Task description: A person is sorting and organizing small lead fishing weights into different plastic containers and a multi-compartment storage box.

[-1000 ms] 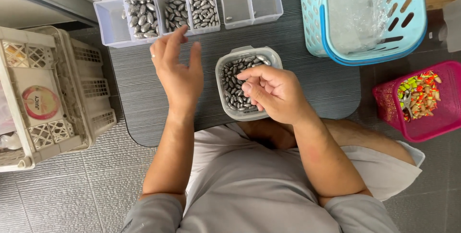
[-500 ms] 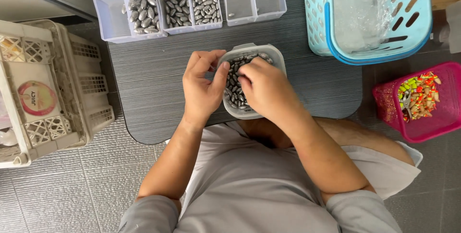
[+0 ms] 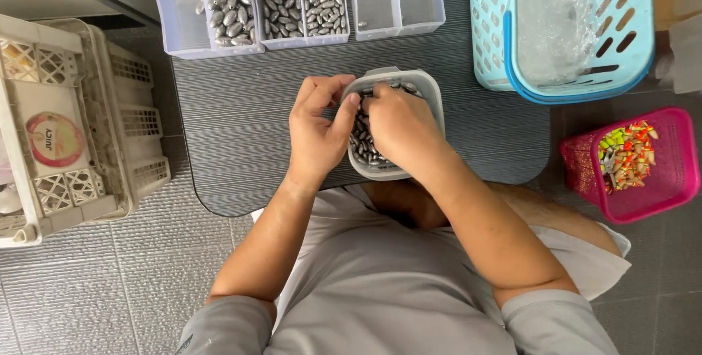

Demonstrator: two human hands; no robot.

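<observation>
Left hand (image 3: 316, 130) now sits at the left rim of the clear tub (image 3: 430, 92), fingers curled inward, thumb tip meeting the right hand over the contents. Can't tell whether it actually pinches anything. Right hand (image 3: 398, 125) is down in the tub among the grey oval sinkers (image 3: 362, 146), fingers bunched and hidden; grip on a piece can't be confirmed.

Change: a second ago the left hand was raised, spread flat and empty over the tabletop (image 3: 241, 114) while only the right worked the tub. Half a second ago it had come to the rim. Now both are closed up tight over the sinkers, closer than before. Reads as picking or sorting from the tub with both hands.

Tub position unchanged, mid tabletop near the front edge. Divided clear organiser (image 3: 292, 4) at the back holds sorted sinkers in its left cells, right cells nearly bare. Blue basket (image 3: 497, 40), pink basket (image 3: 658, 201) of coloured floats, white crate (image 3: 80, 121): no shift.
</observation>
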